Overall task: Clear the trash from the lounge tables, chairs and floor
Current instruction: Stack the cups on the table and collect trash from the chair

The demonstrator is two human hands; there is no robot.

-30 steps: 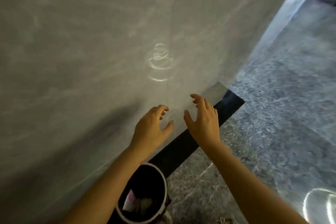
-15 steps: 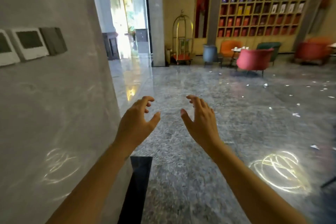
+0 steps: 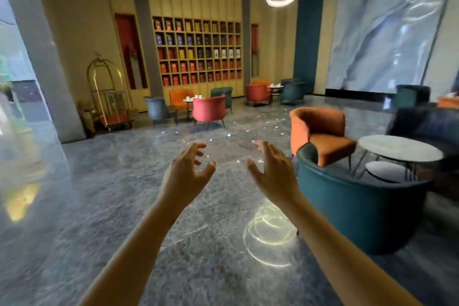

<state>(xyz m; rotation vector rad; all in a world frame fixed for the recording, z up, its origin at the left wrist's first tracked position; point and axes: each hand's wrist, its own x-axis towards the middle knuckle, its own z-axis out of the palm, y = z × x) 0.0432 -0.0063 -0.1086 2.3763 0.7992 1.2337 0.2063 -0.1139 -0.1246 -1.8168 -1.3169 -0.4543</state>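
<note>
Both my hands are raised in front of me over the grey marble floor, holding nothing. My left hand (image 3: 185,172) has its fingers loosely curled and spread; my right hand (image 3: 272,171) mirrors it a little to the right. Small white scraps of trash (image 3: 258,129) lie scattered on the floor well beyond my hands, between the chair groups. White cups (image 3: 196,97) stand on a far round table among the red, orange and blue chairs.
A teal armchair (image 3: 352,201) stands close at my right, an orange armchair (image 3: 320,134) behind it, and a round white table (image 3: 400,149) beside them. A brass luggage cart (image 3: 109,97) and a grey pillar (image 3: 42,57) are at the left. A shelf wall closes the back.
My view has swung right, from the marble wall with the bin below, past the wall switches, to the open lounge. My hands keep the same raised, empty pose.
</note>
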